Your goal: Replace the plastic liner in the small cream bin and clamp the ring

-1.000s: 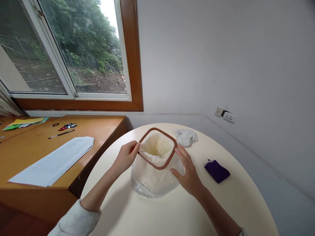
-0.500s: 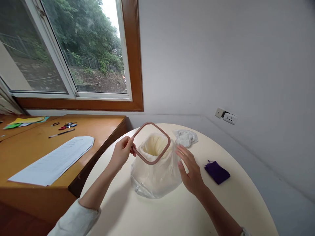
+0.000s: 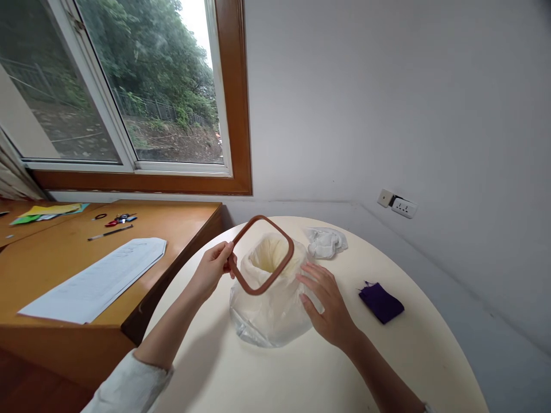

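Reddish-brown frame (image 3: 291, 250), translucent white bag (image 3: 271, 315), deep purple cloth (image 3: 381, 303), cream tabletop (image 3: 267, 378), orange-brown desk (image 3: 183, 221), grey-white wall (image 3: 344, 103)

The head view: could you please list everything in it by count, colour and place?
Round table: 1, cream, centre
Plastic bag: 1, translucent white, table centre
Square frame: 1, brown, overlapping bag's mouth
Crumpled bundle: 1, white, table's far side
Cloth: 1, purple, table's right
Desk: 1, brown, left
Papers: count unclear, white, desk front
Coloured sheets: several, yellow, green, blue, desk's far left
Pen: 1, dark, desk
Ring: 1, dark, desk
Small items: count unclear, red, blue, beside ring
Window: 1, white and brown, upper left
Trees: count unclear, green, outside
Curtain: 1, pale, left edge
Wall fittings: 2, beige and white, right
Left hand: 1, bare, gripping frame
Right hand: 1, bare, beside bag
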The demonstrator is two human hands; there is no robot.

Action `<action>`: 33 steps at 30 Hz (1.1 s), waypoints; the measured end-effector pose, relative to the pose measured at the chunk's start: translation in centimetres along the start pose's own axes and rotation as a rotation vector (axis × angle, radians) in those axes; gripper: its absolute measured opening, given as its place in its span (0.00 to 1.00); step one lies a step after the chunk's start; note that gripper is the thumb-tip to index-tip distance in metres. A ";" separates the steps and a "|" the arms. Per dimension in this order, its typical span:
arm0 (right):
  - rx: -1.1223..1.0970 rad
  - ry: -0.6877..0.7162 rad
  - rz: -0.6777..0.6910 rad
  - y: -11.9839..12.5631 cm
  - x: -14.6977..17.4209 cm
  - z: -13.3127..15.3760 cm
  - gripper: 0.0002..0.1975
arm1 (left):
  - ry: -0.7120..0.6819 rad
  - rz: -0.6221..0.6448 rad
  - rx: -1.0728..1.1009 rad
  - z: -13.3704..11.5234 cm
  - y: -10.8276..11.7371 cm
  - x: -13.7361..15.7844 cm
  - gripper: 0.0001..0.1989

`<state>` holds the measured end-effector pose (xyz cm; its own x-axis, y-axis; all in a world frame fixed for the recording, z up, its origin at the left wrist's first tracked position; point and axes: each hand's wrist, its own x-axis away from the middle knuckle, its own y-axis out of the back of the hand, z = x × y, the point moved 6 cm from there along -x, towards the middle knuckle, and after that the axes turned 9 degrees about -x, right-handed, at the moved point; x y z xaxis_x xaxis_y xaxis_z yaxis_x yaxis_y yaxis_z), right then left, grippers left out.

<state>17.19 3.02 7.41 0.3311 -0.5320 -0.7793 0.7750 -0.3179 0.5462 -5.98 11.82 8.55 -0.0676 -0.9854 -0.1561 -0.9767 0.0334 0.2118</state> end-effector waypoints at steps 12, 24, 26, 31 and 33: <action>-0.087 0.083 0.074 2.4 -2.0 3.1 0.16 | 0.140 0.348 0.063 0.2 -2.7 1.7 0.19; -0.086 0.155 0.152 0.3 -2.3 7.0 0.04 | 0.209 0.411 0.504 -0.3 -2.1 2.0 0.11; -0.061 0.149 0.124 0.2 -2.2 6.7 0.03 | 0.210 0.445 0.604 -0.5 -2.1 2.5 0.11; 0.048 0.110 0.001 0.0 -1.9 5.5 0.02 | 0.166 0.528 0.578 -1.3 -2.7 4.5 0.18; 0.082 0.112 -0.036 -0.2 -1.8 5.3 0.02 | 0.185 0.541 0.552 -1.4 -3.2 5.3 0.21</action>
<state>13.59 -0.11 10.32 0.3656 -0.4300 -0.8255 0.7425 -0.4002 0.5372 -2.94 6.28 8.45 -0.5743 -0.8186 0.0046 -0.7807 0.5460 -0.3040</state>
